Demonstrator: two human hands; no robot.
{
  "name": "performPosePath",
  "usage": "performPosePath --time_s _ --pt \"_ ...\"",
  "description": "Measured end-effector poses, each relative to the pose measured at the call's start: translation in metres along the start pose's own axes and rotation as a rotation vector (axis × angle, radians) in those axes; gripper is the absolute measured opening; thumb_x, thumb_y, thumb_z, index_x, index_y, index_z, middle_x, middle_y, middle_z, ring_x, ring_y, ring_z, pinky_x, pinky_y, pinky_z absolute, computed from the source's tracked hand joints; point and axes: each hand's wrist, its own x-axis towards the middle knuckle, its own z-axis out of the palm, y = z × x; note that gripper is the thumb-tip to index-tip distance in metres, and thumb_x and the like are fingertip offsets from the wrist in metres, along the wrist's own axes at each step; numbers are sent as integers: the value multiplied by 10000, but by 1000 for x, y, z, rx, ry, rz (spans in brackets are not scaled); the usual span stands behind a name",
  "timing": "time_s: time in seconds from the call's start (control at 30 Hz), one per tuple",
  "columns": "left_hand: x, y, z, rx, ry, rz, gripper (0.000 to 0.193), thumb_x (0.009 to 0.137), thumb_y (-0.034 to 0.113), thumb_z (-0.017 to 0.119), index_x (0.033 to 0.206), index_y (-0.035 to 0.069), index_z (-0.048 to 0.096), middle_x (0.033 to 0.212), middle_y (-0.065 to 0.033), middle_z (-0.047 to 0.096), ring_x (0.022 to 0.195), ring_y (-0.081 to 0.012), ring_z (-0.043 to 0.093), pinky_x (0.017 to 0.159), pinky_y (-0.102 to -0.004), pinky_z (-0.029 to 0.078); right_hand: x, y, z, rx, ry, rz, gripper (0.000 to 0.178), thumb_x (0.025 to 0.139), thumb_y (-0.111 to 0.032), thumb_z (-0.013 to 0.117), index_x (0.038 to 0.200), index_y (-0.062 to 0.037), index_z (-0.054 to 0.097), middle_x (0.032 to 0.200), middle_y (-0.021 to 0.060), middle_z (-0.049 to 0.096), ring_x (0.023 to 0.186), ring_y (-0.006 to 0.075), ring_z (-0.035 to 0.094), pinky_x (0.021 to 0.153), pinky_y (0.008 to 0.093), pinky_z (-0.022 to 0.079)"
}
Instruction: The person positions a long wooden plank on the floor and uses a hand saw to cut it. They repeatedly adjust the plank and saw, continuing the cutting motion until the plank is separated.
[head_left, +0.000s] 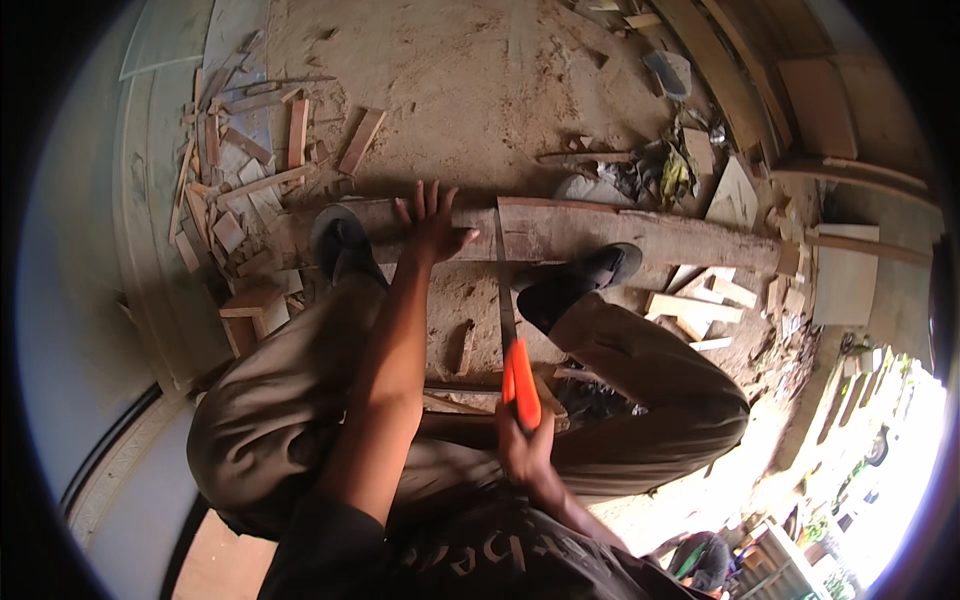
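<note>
A long wooden plank [580,232] lies crosswise on the dirt floor in front of me. My left hand [433,228] presses on its top left of the middle, fingers spread. My right hand [526,440] is wrapped round the orange handle of a hand saw [521,385], close to my body. The narrow dark blade runs away from me and meets the plank right of my left hand, at a line across the wood. My left shoe [340,240] rests on the plank's left part; my right shoe [590,280] is at its near edge.
Wood offcuts [250,165] are heaped at the left. More pale offcuts [705,303] lie beyond my right shoe, and crumpled plastic waste [640,180] sits behind the plank. Boards [820,110] lean at the far right. Another person [700,562] is at the lower right.
</note>
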Motion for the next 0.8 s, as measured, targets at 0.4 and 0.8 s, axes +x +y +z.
performPosePath --time_s 0.4,0.8 --pt "8 -6 14 70 95 26 981 772 734 546 1518 207 188 1583 -147 108 1471 -349 -33 1069 -704 -75 3 -4 4 -59 -22 -99 206 874 -117 592 731 22 542 555 22 486 592 64 463 526 295 403" --pt "6 -5 2 40 79 9 1005 749 706 602 1513 187 206 1602 -122 86 1477 -330 -58 1092 -674 -91 56 19 8 -34 -17 -69 210 863 -125 606 721 23 561 637 51 556 643 84 513 548 309 427"
